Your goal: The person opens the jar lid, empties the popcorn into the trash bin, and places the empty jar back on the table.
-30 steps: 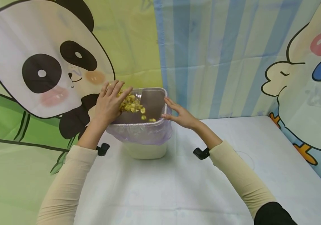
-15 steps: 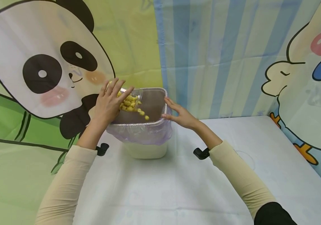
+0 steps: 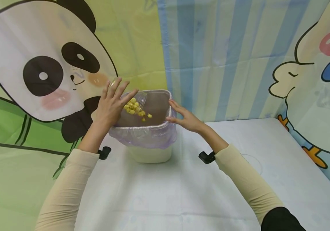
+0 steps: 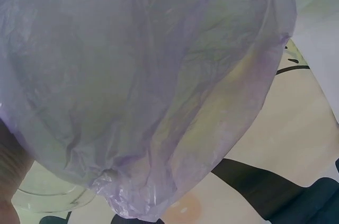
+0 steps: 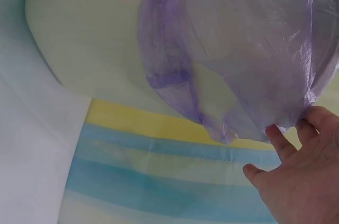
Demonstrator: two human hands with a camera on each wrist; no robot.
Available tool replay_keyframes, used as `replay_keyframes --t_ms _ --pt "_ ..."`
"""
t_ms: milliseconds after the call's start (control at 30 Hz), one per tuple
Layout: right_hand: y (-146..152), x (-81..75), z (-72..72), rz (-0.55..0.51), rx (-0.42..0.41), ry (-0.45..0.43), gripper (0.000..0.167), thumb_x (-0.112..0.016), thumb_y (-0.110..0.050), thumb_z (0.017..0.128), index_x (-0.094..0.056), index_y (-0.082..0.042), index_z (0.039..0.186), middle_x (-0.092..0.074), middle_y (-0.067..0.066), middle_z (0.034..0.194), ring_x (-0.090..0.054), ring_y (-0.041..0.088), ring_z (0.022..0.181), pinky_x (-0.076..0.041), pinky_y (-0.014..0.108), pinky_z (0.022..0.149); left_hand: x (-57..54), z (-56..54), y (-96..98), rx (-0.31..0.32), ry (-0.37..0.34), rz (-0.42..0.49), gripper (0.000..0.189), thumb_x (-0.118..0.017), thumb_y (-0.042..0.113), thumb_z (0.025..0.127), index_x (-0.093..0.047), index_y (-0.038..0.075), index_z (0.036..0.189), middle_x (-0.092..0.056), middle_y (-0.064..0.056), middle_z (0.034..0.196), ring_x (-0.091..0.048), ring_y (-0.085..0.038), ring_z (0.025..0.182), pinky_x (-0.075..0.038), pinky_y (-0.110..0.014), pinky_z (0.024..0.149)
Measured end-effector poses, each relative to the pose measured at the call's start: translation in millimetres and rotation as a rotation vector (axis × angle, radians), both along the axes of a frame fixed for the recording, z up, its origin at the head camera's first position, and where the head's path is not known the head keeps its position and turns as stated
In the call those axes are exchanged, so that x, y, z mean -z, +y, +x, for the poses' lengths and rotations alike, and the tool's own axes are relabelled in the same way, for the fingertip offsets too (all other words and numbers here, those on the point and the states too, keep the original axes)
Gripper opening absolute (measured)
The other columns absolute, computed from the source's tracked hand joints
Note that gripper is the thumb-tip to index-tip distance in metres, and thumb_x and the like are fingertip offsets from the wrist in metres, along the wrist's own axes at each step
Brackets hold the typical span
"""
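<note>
My left hand (image 3: 109, 107) grips a clear jar (image 3: 143, 100) from above, tilted with its mouth to the right over the bin. Small round yellow pieces (image 3: 131, 106) lie inside it, and a few fall from its mouth. Beneath stands a pale waste bin (image 3: 150, 154) lined with a purple plastic bag (image 3: 150, 138) folded over the rim. The right hand (image 3: 186, 119) rests straight fingers against the right side of the rim. In the left wrist view the bag hides most of the jar; only its round clear end (image 4: 53, 197) shows.
A white cloth (image 3: 159, 195) covers the table under the bin. Behind hangs a cartoon-print curtain (image 3: 214, 61), with a panda (image 3: 52, 41) on the left. The bin stands close to this backdrop. A black wrist mount (image 3: 105, 153) shows at the left wrist.
The jar's closed end has risen slightly, so it tilts more steeply. Fewer yellow pieces remain inside as they keep dropping into the bin. The right hand has not moved.
</note>
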State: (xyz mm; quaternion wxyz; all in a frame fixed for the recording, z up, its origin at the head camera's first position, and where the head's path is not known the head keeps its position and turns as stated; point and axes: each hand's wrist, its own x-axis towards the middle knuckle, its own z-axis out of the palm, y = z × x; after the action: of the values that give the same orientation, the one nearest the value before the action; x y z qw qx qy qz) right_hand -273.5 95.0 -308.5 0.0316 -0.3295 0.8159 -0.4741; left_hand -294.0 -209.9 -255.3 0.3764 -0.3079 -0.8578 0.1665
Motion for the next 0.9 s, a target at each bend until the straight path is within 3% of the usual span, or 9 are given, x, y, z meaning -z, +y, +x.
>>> replay_keyframes --t_ms 167,333,567,667,733,833,900 --pt "-0.1 -1.7 1.9 0.0 -0.005 0.006 0.071 -0.056 -0.02 0.092 -0.012 -0.009 0.148 -0.002 0.007 0.154 -0.002 0.028 0.139 -0.01 0.054 0.107 -1.0 -1.5 -0.3 0.026 0.045 -0.016 0.086 -0.065 -0.015 0.067 -0.04 0.028 0.138 -0.027 -0.01 0.145 -0.01 -0.028 0.138 -0.01 -0.048 0.11" --pt "-0.2 -3.4 3.6 0.004 -0.002 -0.001 0.072 -0.056 -0.02 0.092 -0.012 -0.01 0.148 -0.003 0.008 0.154 -0.001 0.028 0.139 -0.01 0.055 0.107 -2.5 -2.3 -0.8 0.053 0.088 -0.046 0.081 -0.06 -0.016 0.073 -0.04 0.028 0.138 -0.029 -0.009 0.145 -0.012 -0.028 0.138 -0.01 -0.048 0.11" --pt "0.9 -4.5 3.4 0.002 -0.001 -0.003 0.072 -0.056 -0.021 0.092 -0.012 -0.011 0.148 -0.003 0.007 0.154 -0.002 0.027 0.139 -0.011 0.054 0.107 -3.7 -0.8 -1.0 0.06 0.093 -0.06 0.08 -0.057 -0.017 0.074 -0.041 0.028 0.138 -0.029 -0.009 0.145 -0.012 -0.029 0.138 -0.009 -0.048 0.11" --pt "0.7 -4.3 3.6 -0.002 0.002 -0.008 0.072 -0.056 -0.02 0.092 -0.012 -0.01 0.148 -0.003 0.007 0.154 -0.002 0.026 0.139 -0.011 0.054 0.108 -2.5 0.4 -1.1 0.025 0.04 -0.017 0.085 -0.062 -0.014 0.068 -0.04 0.027 0.138 -0.028 -0.01 0.145 -0.016 -0.03 0.137 -0.011 -0.047 0.11" --pt "0.5 -3.9 3.8 0.0 0.005 -0.006 0.071 -0.056 -0.02 0.092 -0.012 -0.011 0.148 -0.003 0.007 0.154 -0.002 0.025 0.139 -0.011 0.054 0.107 -1.6 1.9 -1.3 -0.021 -0.043 0.036 0.089 -0.069 -0.008 0.063 -0.037 0.026 0.139 -0.028 -0.011 0.144 -0.017 -0.032 0.135 -0.015 -0.047 0.108" --pt "0.2 -3.3 3.6 0.003 0.003 -0.002 0.072 -0.056 -0.022 0.092 -0.012 -0.011 0.148 -0.003 0.008 0.154 -0.002 0.025 0.139 -0.011 0.055 0.107 -0.6 4.1 -1.1 -0.108 -0.159 0.145 0.097 -0.078 0.006 0.058 -0.031 0.026 0.14 -0.029 -0.012 0.142 -0.019 -0.033 0.132 -0.023 -0.051 0.1" --pt "0.2 -3.4 3.8 0.004 0.0 -0.002 0.073 -0.056 -0.024 0.092 -0.012 -0.011 0.148 -0.003 0.008 0.154 -0.002 0.025 0.139 -0.01 0.055 0.107 -0.9 5.4 -0.6 -0.144 -0.199 0.23 0.102 -0.083 0.017 0.054 -0.029 0.025 0.141 -0.03 -0.012 0.14 -0.022 -0.033 0.129 -0.026 -0.053 0.095"
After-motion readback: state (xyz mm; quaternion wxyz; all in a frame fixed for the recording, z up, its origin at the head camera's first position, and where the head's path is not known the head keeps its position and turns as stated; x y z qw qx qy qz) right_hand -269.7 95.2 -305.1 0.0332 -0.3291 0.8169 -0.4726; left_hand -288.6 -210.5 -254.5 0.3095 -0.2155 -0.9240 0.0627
